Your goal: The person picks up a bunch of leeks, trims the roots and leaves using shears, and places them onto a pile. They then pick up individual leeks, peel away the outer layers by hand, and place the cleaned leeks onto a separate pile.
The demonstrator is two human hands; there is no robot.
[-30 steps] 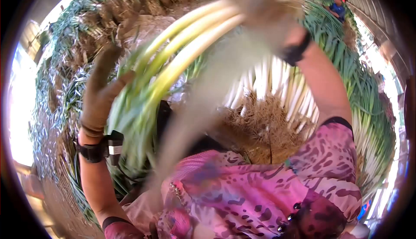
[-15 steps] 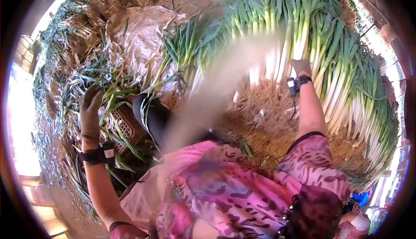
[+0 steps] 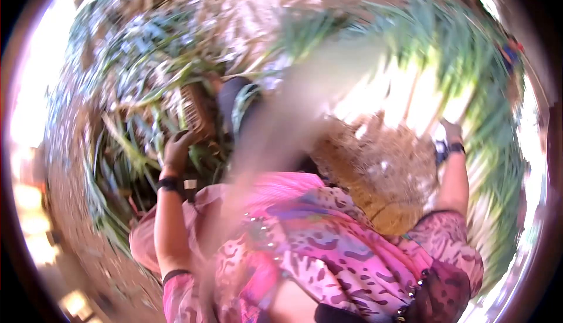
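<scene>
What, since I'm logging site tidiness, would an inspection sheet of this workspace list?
Surface: brown ground, partly littered.
Job's things: leeks in a broad row, roots nearer the camera.
Clutter: loose leaves around a brown crate, picture left; pale crumpled sheet beyond.
Hands: right hand at the leeks' lower ends, left hand by the crate; both grips unclear.
Cables: nothing seen, though blur limits this.
Surroundings: apparently another person, far right, blurred.

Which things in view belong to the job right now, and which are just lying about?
Likely in the job:
leek-like stalks in a row
right hand, at those stalks; blur hides its grip
left hand, near the brown crate, role unclear

Apparently just lying about:
pale sheet
loose leaves around the crate
</scene>
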